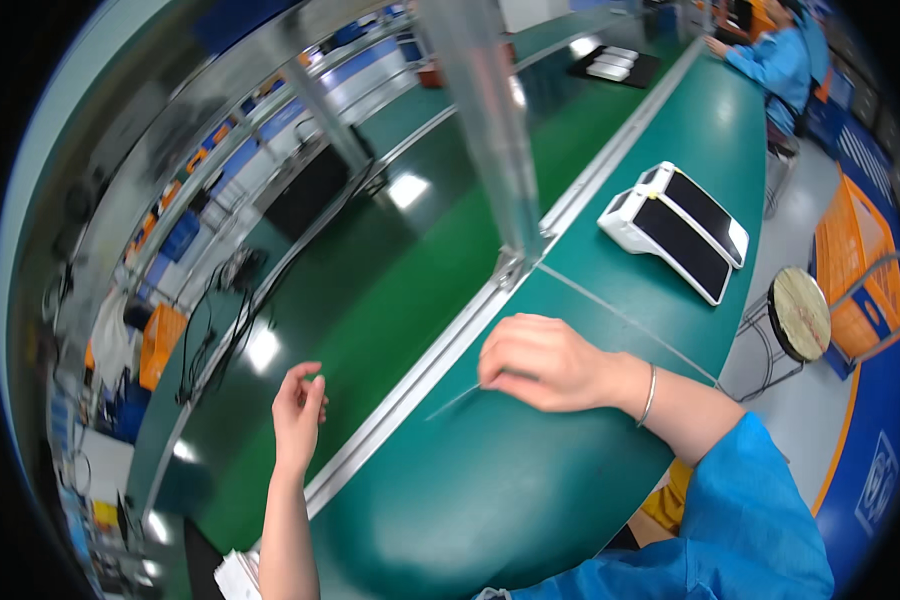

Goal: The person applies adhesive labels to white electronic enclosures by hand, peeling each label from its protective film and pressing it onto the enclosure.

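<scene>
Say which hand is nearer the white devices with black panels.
Right. The right hand is over the same teal tabletop, below and left of the white devices in the picture; the left hand is farther left, against the green belt beyond the metal rail.

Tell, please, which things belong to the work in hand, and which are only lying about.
In the work:
right hand, holding a thin pale strip
left hand, seemingly empty
green table under the right hand

Apparently just lying about:
white devices with dark screens, untouched (role unclear)
round stool
orange crate beside it
</scene>
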`<state>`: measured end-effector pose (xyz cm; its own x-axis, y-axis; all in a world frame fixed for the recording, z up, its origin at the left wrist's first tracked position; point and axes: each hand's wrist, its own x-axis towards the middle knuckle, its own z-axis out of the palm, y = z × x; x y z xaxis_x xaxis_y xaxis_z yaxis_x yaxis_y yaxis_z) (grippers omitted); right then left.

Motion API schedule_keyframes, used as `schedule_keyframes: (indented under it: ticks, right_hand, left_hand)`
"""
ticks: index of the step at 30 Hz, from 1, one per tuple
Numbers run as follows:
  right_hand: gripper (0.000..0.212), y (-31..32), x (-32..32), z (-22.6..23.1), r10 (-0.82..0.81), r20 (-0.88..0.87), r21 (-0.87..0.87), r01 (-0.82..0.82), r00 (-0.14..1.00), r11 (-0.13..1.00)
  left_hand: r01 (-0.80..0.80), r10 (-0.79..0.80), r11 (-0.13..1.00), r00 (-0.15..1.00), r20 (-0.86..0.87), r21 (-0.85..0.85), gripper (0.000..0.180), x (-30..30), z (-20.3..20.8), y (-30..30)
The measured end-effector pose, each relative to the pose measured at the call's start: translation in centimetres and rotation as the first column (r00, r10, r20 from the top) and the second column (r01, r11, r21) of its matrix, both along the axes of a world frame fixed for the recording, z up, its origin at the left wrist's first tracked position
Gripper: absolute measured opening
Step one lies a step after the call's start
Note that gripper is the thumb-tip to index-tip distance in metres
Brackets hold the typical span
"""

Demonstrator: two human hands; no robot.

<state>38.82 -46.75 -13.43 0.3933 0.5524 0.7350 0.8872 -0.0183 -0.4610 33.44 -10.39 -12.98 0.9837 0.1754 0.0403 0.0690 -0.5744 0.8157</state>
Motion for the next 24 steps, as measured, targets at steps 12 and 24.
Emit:
schedule_keyframes:
  ticks: [12, 24]
  right_hand:
    - [0.020, -2.4, 0.5, 2.1, -0.483, 0.188, 0.534, 0.324, 0.855, 0.781]
    - [0.006, 0.7, 1.5, -3.7, -0.473, -0.209, 0.211, 0.511, 0.856, 0.833]
  left_hand:
    - [0.088, -0.328, 0.826, 0.878, 0.347, 0.557, 0.051, 9.2, -3.1, -14.5]
    - [0.074, -0.073, 0.994, 0.997, -0.009, 0.078, 0.022, -18.9, -3.4, -4.9]
